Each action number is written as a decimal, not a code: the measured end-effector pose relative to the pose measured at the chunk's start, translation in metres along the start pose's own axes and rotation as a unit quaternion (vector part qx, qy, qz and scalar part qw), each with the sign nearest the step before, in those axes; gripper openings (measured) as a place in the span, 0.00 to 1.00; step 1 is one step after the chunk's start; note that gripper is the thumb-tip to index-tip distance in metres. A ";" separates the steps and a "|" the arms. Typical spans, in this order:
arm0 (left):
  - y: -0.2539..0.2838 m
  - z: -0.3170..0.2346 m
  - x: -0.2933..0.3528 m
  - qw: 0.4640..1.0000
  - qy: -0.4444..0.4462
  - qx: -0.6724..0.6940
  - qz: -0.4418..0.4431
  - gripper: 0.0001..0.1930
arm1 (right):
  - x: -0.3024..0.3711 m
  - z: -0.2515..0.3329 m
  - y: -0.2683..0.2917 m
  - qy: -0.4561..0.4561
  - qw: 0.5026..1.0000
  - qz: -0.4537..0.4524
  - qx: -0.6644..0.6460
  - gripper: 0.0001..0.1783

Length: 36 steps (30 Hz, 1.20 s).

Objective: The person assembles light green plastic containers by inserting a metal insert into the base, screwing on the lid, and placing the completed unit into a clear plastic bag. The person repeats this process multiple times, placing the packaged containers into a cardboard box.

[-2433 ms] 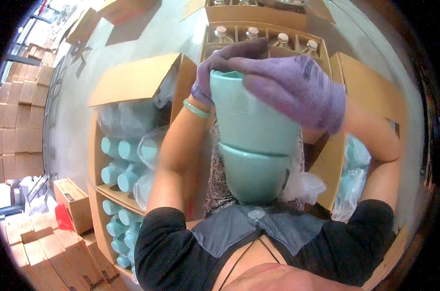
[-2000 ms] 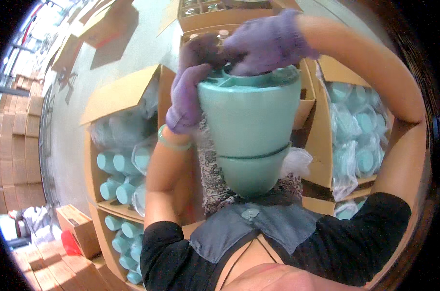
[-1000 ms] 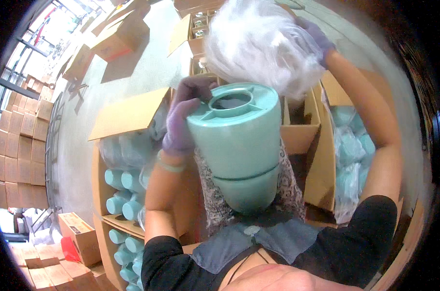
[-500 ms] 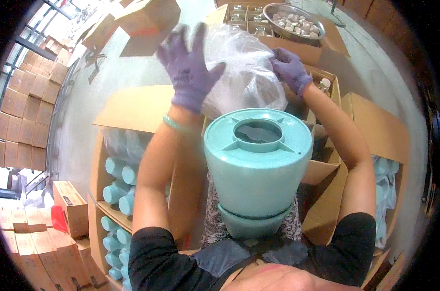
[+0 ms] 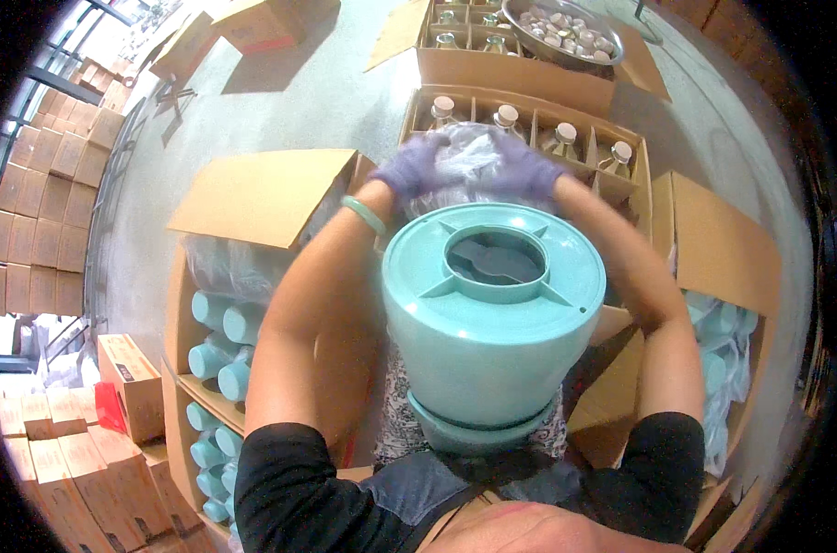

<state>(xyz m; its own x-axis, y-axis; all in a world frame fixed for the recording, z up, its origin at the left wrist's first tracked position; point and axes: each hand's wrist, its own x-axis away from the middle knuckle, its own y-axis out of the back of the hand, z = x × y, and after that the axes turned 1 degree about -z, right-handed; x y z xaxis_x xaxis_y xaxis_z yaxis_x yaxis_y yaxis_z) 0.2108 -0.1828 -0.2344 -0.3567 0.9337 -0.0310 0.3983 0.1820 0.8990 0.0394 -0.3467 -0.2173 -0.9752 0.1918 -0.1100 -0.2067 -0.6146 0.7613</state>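
Note:
A crumpled clear plastic bag (image 5: 469, 157) is bunched between my two gloved hands, just beyond a teal plastic vessel. My left hand (image 5: 411, 168), in a purple glove, closes on the bag's left side. On its right side my right hand (image 5: 532, 173), gloved alike and blurred by motion, closes too. The teal vessel (image 5: 492, 332) stands upright in front of my body, with a round opening in its ribbed top. Behind the bag, glass bottles (image 5: 566, 140) with pale caps stand in the cells of a divided cardboard box (image 5: 646, 189).
A metal bowl (image 5: 515, 28) of pale caps rests on another divided box of bottles at the back. Open cartons of teal containers flank me, left (image 5: 253, 180) and right (image 5: 727, 240). Stacked cardboard boxes (image 5: 45, 207) line the far left.
My raised, spread left hand has come down onto the bag. The spread-out bag is now bunched small between both hands, uncovering the capped bottles. My right hand has moved slightly left and nearer.

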 end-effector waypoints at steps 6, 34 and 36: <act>-0.033 0.002 0.026 0.976 0.210 -0.040 0.032 0.23 | 0.011 -0.050 -0.050 -0.186 0.931 -0.112 -0.293 0.21; -0.072 -0.130 0.392 0.950 -0.134 0.281 -0.031 0.37 | 0.344 0.141 -0.094 0.030 0.985 -0.046 -0.166 0.25; -0.066 -0.140 0.402 0.906 -0.040 0.405 -0.120 0.52 | 0.336 0.140 -0.093 -0.028 0.967 -0.089 -0.235 0.16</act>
<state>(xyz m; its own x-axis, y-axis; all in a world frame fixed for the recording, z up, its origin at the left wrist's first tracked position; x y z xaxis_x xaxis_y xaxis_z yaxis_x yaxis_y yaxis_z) -0.0768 0.1375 -0.2451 -0.4657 0.8510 -0.2427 0.8180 0.5186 0.2488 -0.2577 -0.1181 -0.2358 -0.9180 0.3593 -0.1682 -0.3964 -0.8460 0.3565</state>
